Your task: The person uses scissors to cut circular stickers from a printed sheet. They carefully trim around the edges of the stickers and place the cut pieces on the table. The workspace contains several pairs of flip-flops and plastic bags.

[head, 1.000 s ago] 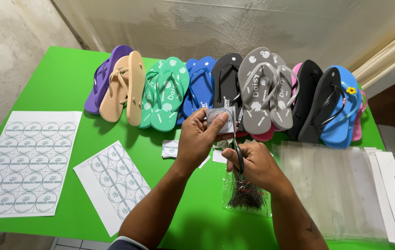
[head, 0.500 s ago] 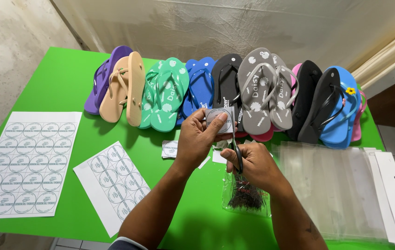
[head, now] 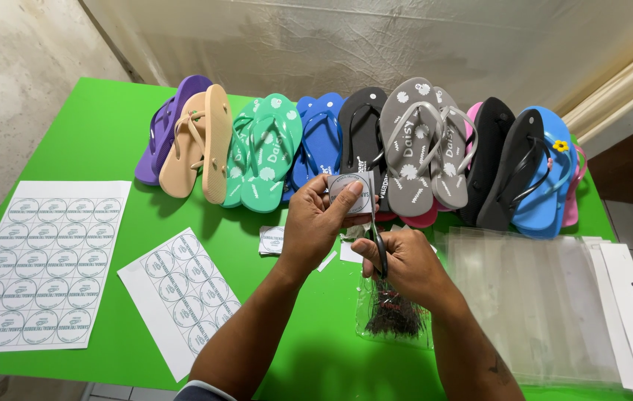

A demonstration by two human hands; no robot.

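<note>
Pinched in left hand [head: 315, 223]: round label [head: 347, 187]. Right hand [head: 404, 261] grips scissors [head: 377, 236], blades at label edge. Flip-flops [head: 420, 148] behind.

Along the far edge of your table [head: 93, 126] a row of flip-flops [head: 361, 148] stands side by side. At the left edge lies a full sticker sheet [head: 41, 260], with a cut sheet [head: 183, 297] just right of it. By the right edge, a stack of clear bags [head: 539, 297] lies beside your right hand [head: 405, 263], and a small pouch [head: 394, 319] lies under it.

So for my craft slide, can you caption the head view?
Left hand holds a round label while right hand works scissors, flip-flops lining the green table.
</note>
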